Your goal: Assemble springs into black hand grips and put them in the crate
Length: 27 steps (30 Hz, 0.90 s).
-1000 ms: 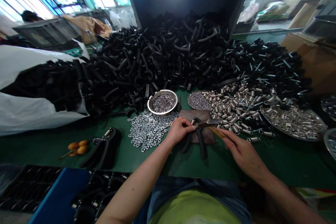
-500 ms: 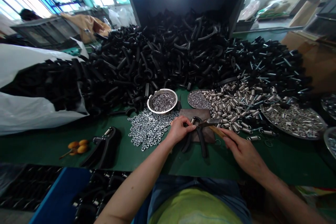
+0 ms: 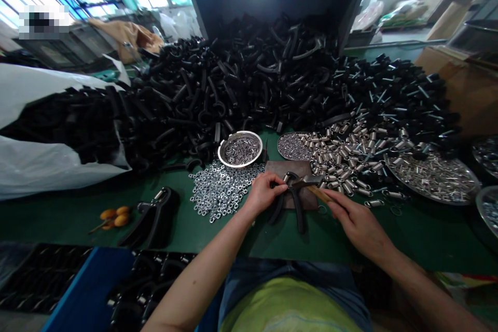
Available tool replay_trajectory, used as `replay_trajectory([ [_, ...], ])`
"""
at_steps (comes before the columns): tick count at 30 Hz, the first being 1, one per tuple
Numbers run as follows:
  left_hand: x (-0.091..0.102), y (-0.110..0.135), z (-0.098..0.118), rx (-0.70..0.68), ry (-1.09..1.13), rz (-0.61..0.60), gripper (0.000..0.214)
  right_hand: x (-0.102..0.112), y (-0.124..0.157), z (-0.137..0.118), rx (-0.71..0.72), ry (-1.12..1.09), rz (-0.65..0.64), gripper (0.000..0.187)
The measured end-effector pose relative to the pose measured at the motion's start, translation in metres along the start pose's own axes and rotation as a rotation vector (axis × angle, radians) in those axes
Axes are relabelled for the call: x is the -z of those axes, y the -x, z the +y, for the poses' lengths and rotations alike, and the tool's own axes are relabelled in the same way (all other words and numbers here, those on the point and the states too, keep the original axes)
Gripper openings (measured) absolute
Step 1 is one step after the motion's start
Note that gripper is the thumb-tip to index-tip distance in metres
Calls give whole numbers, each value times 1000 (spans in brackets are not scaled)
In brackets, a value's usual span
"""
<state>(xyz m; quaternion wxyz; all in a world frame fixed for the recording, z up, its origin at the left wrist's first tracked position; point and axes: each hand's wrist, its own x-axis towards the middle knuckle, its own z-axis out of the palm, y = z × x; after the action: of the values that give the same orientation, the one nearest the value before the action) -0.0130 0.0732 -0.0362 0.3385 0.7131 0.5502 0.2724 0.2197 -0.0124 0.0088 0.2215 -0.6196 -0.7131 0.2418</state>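
Note:
My left hand [image 3: 266, 191] is closed, thumb and fingers pinching a black spring clamp [image 3: 298, 212] near its joint. The clamp lies on a flat brown-grey plate [image 3: 310, 201], its two handles spread toward me and a coil spring at its far end. My right hand [image 3: 350, 215] is wrapped round the wooden handle of a hammer [image 3: 319, 195]. The dark hammer head is right over the clamp's joint, close to my left fingertips; I cannot tell whether it touches. Any small part under my left fingertips is hidden.
Loose nuts [image 3: 218, 194] and a metal bowl of small pins [image 3: 241, 150] lie left of the plate. Coil springs [image 3: 342, 158] and a tray of rivets [image 3: 438, 179] are on the right. Black handles [image 3: 233, 83] pile up behind. More clamps [image 3: 155, 218] and orange fruit [image 3: 115, 216] sit left.
The hammer head has shifted very slightly left, with my right hand following. My left hand and the clamp stay almost where they were.

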Motion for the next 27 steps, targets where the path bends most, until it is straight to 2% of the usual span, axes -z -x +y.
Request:
replay_trajectory([
  [5, 3, 28, 14, -62, -132, 254, 28, 3, -5, -10, 36, -28, -10, 39],
  [7, 3, 41, 17, -50, -180, 307, 31, 3, -8, -14, 64, -34, 14, 40],
  [9, 2, 52, 18, -15, -198, 290, 28, 1, -9, -15, 95, -13, 28, 41],
  [14, -3, 60, 14, 120, -156, 90, 19, -10, -10, -9, 127, 171, -68, 40],
  [18, -3, 61, 15, 129, -193, 80, 20, -3, -9, -15, 155, 204, -54, 40],
  [21, -3, 65, 18, 106, -247, 86, 20, 13, -6, -29, 181, 150, 18, 40],
  [23, -4, 67, 20, 103, -277, 81, 22, 20, -3, -37, 207, 97, 128, 40],
  [25, -5, 68, 20, 106, -288, 69, 22, 19, -1, -39, 225, 67, 239, 41],
  [27, -5, 67, 20, 96, -281, 60, 18, 12, -2, -35, 237, 100, 242, 42],
])
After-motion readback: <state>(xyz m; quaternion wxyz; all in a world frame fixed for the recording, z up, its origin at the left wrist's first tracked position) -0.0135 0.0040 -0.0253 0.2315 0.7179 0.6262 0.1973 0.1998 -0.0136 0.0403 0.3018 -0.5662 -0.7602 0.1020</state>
